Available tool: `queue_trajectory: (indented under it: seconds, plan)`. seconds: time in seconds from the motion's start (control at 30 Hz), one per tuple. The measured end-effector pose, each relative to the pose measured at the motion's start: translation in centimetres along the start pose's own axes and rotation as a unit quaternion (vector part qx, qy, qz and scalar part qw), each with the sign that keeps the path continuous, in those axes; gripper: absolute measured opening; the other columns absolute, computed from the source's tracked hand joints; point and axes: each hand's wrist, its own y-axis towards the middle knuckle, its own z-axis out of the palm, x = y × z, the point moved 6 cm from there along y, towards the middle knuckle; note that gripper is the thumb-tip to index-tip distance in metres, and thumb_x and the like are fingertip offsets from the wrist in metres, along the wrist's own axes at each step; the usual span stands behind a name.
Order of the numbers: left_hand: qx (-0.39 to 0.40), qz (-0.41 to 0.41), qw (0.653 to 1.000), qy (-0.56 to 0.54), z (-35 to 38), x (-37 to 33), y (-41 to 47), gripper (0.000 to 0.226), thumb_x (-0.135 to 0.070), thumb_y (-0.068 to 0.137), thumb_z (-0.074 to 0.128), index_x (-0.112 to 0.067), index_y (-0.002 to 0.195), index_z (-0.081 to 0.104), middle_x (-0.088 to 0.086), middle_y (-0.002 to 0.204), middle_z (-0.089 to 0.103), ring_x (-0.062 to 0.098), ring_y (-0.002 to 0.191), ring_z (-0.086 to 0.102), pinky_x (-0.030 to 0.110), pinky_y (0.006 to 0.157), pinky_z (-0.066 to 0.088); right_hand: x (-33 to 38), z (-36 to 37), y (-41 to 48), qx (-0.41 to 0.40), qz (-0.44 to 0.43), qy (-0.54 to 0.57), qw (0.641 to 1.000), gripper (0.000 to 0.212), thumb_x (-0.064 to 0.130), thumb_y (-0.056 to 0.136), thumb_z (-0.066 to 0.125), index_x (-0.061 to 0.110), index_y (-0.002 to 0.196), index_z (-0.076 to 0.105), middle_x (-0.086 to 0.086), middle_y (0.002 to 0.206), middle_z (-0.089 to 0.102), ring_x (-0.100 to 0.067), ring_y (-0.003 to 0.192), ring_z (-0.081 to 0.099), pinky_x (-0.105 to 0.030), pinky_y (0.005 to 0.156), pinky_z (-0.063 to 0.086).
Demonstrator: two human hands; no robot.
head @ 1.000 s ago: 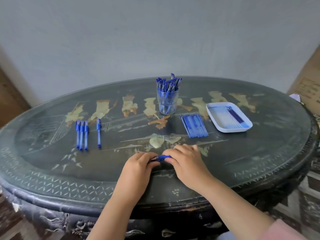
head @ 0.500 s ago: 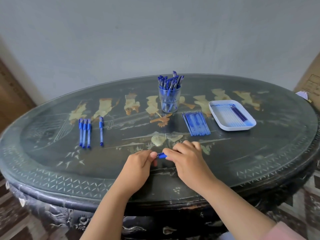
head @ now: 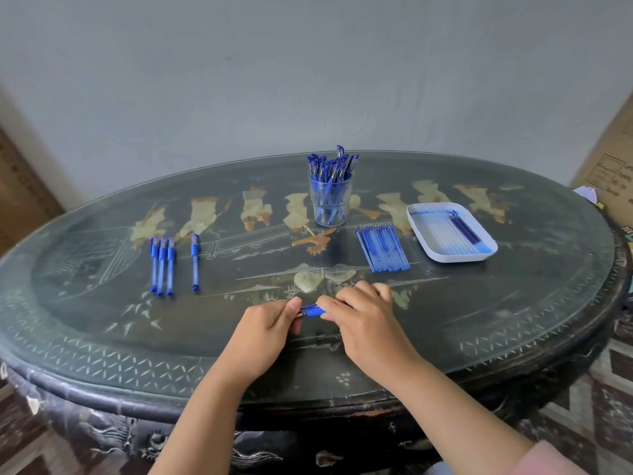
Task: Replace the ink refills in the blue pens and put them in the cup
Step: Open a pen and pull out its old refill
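- Held pen [head: 311,310]: blue ribbed grip section visible; lies level just above the table, pinched at one end by the left hand [head: 263,332] and gripped at the other by the right hand [head: 364,320].
- Three pens [head: 161,265]: capped, parallel, touching, flat at table left.
- Single pen [head: 195,261]: capped, flat, just right of the three.
- Cup [head: 330,204]: clear, upright, centre rear; packed with blue pens, caps up.
- Refills [head: 383,248]: blue, one flat row, right of the cup.

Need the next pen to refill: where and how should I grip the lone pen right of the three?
I'd pinch the lone pen mid-barrel from above, fingers either side: it lies flat, pointing away, with a gap to the three pens.
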Motion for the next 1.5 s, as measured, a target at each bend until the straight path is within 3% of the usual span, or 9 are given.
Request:
queue_trajectory:
  seconds: [0.1, 0.4, 0.5, 0.8, 1.03, 1.13, 1.23, 1.33, 1.5]
  plan:
    - [-0.06, -0.032, 0.992, -0.106, -1.5, 1.2, 0.2, 0.047, -0.041, 0.1, 0.038, -0.015, 0.062, 0.048, -0.009, 0.053, 0.044, 0.007, 0.054, 0.038, 0.017, 0.056, 0.033, -1.6, -0.6, 0.2, -0.03, 0.067, 0.004, 0.997, 0.012, 0.016, 0.087, 0.058, 0.023, 0.086, 0.067, 0.01, 0.072, 0.052, -0.016, 0.069, 0.046, -0.03, 0.07, 0.02]
    - [-0.168, 0.064, 0.98, 0.083, -1.4, 0.9, 0.6, 0.009, -0.02, 0.09, 0.068, -0.02, 0.096, 0.075, -0.011, 0.093, 0.066, 0.0, 0.085, 0.058, 0.012, 0.081, 0.043, -1.6, -0.2, 0.1, -0.014, 0.083, 0.018, 0.996, 0.032, 0.014, 0.09, 0.043, 0.025, 0.107, 0.068, 0.004, 0.082, 0.049, -0.018, 0.076, 0.047, -0.033, 0.074, 0.023]
    - [-0.162, 0.068, 0.967, 0.186, -0.6, 1.2, 1.7, 0.015, -0.025, 0.084, 0.075, -0.024, 0.098, 0.078, -0.008, 0.094, 0.065, 0.021, 0.094, 0.057, 0.038, 0.08, 0.046, -1.5, 0.1, 0.1, 0.0, 0.089, 0.024, 0.996, 0.036, 0.014, 0.09, 0.039, 0.026, 0.108, 0.068, 0.005, 0.083, 0.05, -0.018, 0.077, 0.047, -0.034, 0.075, 0.026]
    - [-0.149, 0.102, 0.967, 0.182, -0.2, 0.4, 1.4, 0.045, -0.032, 0.079, 0.079, -0.032, 0.122, 0.067, -0.016, 0.114, 0.063, 0.016, 0.109, 0.054, 0.037, 0.09, 0.037, -2.1, 1.3, 0.1, 0.036, 0.1, 0.025, 0.994, 0.034, 0.019, 0.091, 0.037, 0.024, 0.101, 0.069, 0.006, 0.085, 0.055, -0.018, 0.075, 0.049, -0.033, 0.073, 0.031]
    - [-0.164, 0.19, 0.965, 0.075, 0.3, -1.4, 0.9, 0.008, -0.025, 0.087, 0.07, -0.019, 0.085, 0.074, -0.026, 0.085, 0.06, 0.004, 0.084, 0.058, 0.027, 0.078, 0.05, -1.2, 1.0, 0.4, 0.041, 0.062, 0.047, 0.996, 0.025, 0.022, 0.096, 0.04, 0.023, 0.101, 0.064, 0.009, 0.082, 0.055, -0.016, 0.074, 0.046, -0.032, 0.067, 0.034]
    - [-0.169, 0.205, 0.961, 0.081, 0.4, -1.6, 0.6, 0.043, -0.044, 0.096, 0.045, -0.016, 0.075, 0.07, -0.025, 0.073, 0.055, 0.005, 0.076, 0.054, 0.032, 0.072, 0.048, -1.1, 0.7, 0.4, 0.024, 0.053, 0.04, 0.998, 0.021, 0.019, 0.096, 0.046, 0.021, 0.102, 0.066, 0.008, 0.082, 0.054, -0.016, 0.074, 0.045, -0.033, 0.068, 0.035]
    - [-0.162, 0.146, 0.975, 0.04, 0.2, -1.7, 0.4, 0.048, -0.052, 0.096, 0.037, -0.023, 0.076, 0.07, -0.019, 0.072, 0.061, 0.005, 0.081, 0.058, 0.023, 0.076, 0.044, -1.0, 0.7, 0.3, 0.017, 0.05, 0.042, 0.998, 0.021, 0.017, 0.095, 0.051, 0.02, 0.107, 0.067, 0.007, 0.086, 0.056, -0.016, 0.077, 0.048, -0.033, 0.069, 0.038]
    - [-0.138, 0.118, 0.983, -0.027, 0.1, -1.8, 0.4, 0.019, -0.045, 0.092, 0.061, -0.029, 0.102, 0.066, -0.016, 0.088, 0.068, 0.004, 0.089, 0.062, 0.01, 0.077, 0.043, -1.1, 0.6, 0.4, 0.02, 0.063, 0.05, 0.997, 0.028, 0.021, 0.097, 0.042, 0.021, 0.109, 0.067, 0.007, 0.089, 0.059, -0.016, 0.077, 0.05, -0.035, 0.068, 0.041]
    - [-0.134, 0.109, 0.984, -0.047, -0.1, -1.5, 0.6, 0.016, -0.042, 0.085, 0.061, -0.028, 0.088, 0.07, -0.017, 0.083, 0.072, 0.007, 0.081, 0.067, 0.029, 0.079, 0.05, -0.7, 0.4, 0.6, 0.019, 0.045, 0.041, 0.998, 0.024, 0.019, 0.096, 0.044, 0.019, 0.105, 0.066, 0.006, 0.083, 0.057, -0.017, 0.071, 0.049, -0.035, 0.064, 0.043]
